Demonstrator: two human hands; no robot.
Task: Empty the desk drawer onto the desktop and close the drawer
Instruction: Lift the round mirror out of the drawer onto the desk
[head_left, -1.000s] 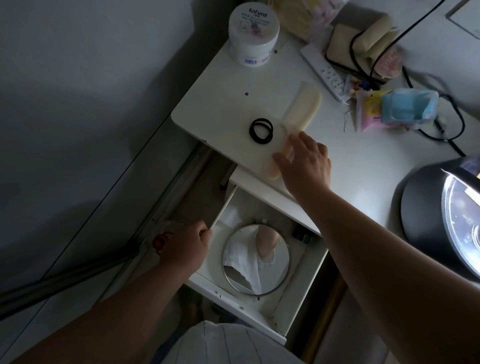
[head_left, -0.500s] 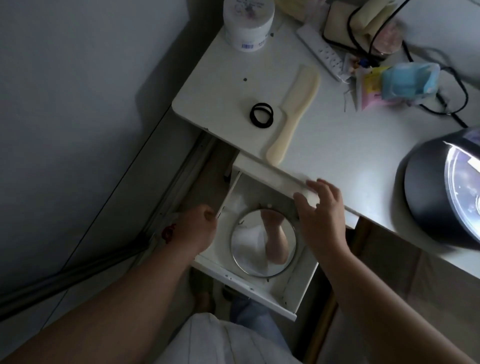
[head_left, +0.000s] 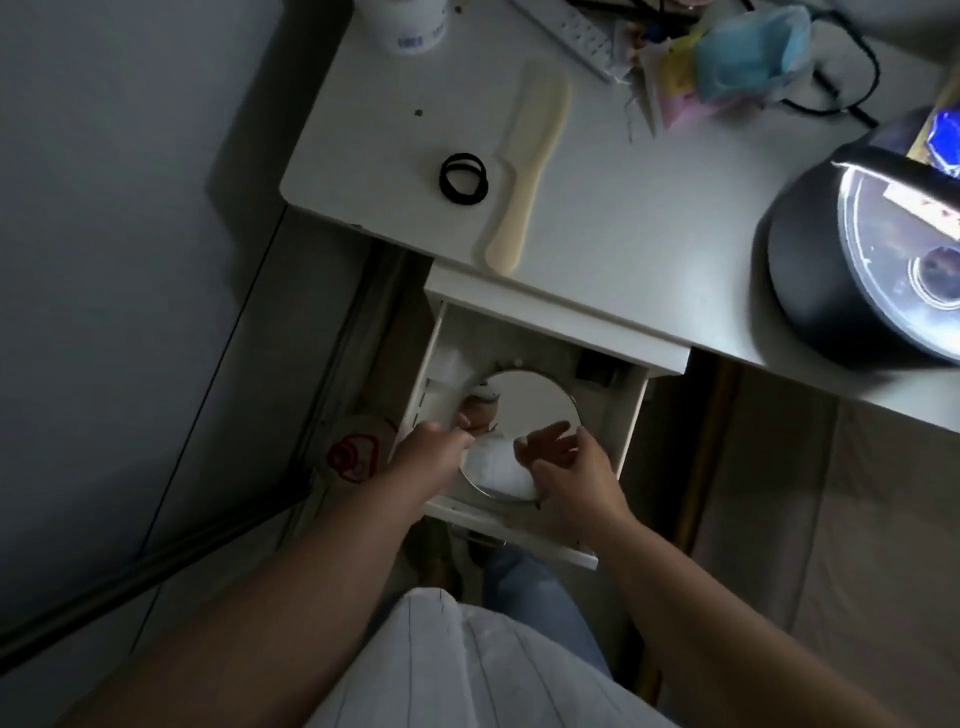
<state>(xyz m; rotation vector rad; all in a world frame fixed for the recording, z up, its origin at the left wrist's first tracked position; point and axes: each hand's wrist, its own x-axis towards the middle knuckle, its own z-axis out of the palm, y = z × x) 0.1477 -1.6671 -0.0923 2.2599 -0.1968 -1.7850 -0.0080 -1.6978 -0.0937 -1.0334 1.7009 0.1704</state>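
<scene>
The white drawer (head_left: 511, 531) stands pulled out under the desktop (head_left: 639, 218). A round mirror (head_left: 524, 400) lies inside it. My left hand (head_left: 434, 449) has its fingers curled on the mirror's left rim. My right hand (head_left: 569, 462) rests over the mirror's near right edge with thumb and fingers apart. A small dark item (head_left: 595, 370) sits in the drawer's back right corner and something white (head_left: 451, 375) lies along its left side. On the desktop lie a cream comb (head_left: 527, 171) and black hair ties (head_left: 464, 178).
At the back of the desk are a white jar (head_left: 408, 26), a remote (head_left: 582, 34) and pastel packets (head_left: 727, 57) with black cables. A large round black device (head_left: 857, 249) fills the right side. A grey wall is to the left.
My right hand has left the comb on the desktop and come down into the drawer onto the mirror. My left hand has moved from the drawer's side to the mirror's left rim.
</scene>
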